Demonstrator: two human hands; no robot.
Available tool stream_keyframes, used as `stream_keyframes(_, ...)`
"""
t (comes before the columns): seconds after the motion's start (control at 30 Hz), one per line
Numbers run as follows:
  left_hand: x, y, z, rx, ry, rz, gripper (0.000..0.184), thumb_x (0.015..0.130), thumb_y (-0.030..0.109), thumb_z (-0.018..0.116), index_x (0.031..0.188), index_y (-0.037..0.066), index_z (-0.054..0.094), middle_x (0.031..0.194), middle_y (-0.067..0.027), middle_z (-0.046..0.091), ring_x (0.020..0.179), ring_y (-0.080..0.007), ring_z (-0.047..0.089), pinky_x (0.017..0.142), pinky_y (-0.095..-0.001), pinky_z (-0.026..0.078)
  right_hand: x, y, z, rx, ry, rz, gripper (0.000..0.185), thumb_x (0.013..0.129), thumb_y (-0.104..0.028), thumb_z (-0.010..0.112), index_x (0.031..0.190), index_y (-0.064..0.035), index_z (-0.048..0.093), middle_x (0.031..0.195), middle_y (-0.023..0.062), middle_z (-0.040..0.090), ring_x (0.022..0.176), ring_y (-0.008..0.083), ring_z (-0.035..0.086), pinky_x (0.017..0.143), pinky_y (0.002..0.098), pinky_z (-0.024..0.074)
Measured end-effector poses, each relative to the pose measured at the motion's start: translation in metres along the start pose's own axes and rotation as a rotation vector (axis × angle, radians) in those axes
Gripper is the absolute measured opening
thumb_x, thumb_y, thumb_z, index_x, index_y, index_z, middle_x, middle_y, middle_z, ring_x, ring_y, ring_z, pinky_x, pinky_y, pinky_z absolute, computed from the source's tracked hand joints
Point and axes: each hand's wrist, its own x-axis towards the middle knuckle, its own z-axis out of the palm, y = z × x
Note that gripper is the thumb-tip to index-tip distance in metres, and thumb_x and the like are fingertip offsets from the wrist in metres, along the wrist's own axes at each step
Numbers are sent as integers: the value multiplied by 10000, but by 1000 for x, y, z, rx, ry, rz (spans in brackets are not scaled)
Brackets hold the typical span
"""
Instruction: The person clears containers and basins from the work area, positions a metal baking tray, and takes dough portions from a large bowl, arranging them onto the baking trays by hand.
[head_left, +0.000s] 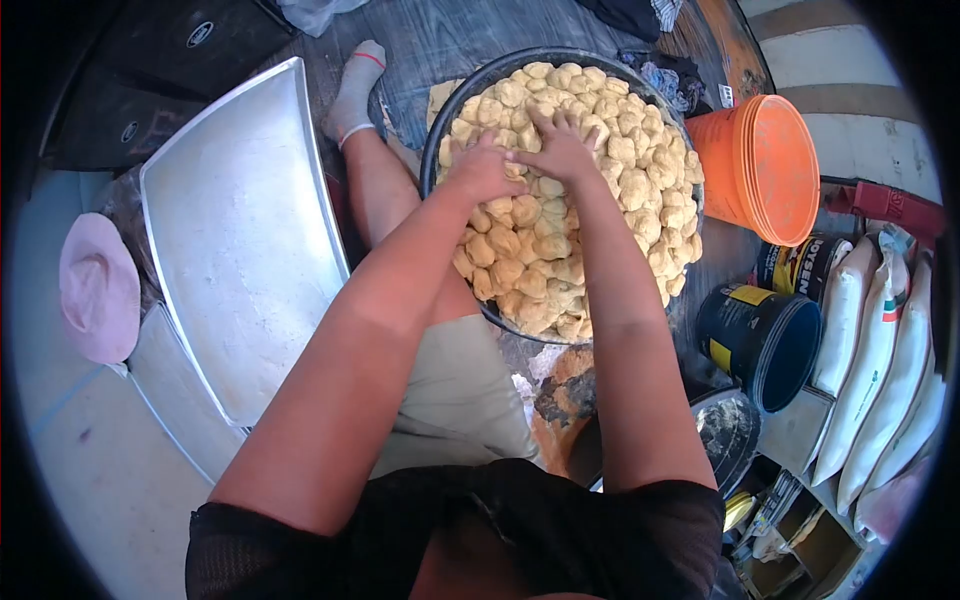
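Observation:
A heap of tan dough lumps (pixel 520 240) fills a wide black round tub (pixel 436 150) in front of me. My left hand (pixel 483 170) lies on the lumps left of the tub's middle, its fingers apart and partly sunk among them. Just beside it, my right hand (pixel 562 150) rests on the heap with its fingers spread and pointing away from me. The two hands nearly meet at the thumbs. Neither hand visibly grips a lump, though some fingertips are hidden between the pieces.
Left of my outstretched leg leans a large metal tray (pixel 235 230), with a pink hat (pixel 98 288) beyond it. An orange bucket (pixel 735 165) stands against the tub's right side. Nearer me are a dark open bucket (pixel 760 340) and several long white bags (pixel 880 360).

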Motion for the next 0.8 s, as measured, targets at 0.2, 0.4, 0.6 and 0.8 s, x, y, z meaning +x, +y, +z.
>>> stream_keyframes(0.2,-2,-13,-14,-459,-170,74,1146,537,368,925,1471,51,341,1493,-234,327,1334,-434,392,1045,-386,406,-50,4,-10,165,-120,-307,654,745,-411,717,1342,-202,549,1098,99,545,1069,268,569,940,502,343)
stream_keyframes(0.4,-26,12,-5,81,-265,186,1198,530,565,864,1473,73,312,1569,-209,218,1434,-430,242,1098,-566,268,-95,4,-29,112,-112,-400,650,714,-352,753,1319,-215,560,1048,89,531,1045,287,563,944,445,360)
stream_keyframes(0.6,-53,28,-19,184,-407,147,1215,559,586,839,1494,59,269,1552,-176,284,1448,-406,218,1106,-602,232,-87,-6,-46,-40,-175,-235,781,653,-306,828,1370,-181,543,1329,145,556,1238,254,534,1077,361,371)
stream_keyframes(0.8,-54,21,8,223,-266,106,1172,619,654,768,1507,76,268,1557,-142,290,1459,-385,196,1097,-621,232,35,14,-31,511,-353,305,364,830,-354,610,1047,-81,719,1010,170,706,1042,318,652,1030,517,351)
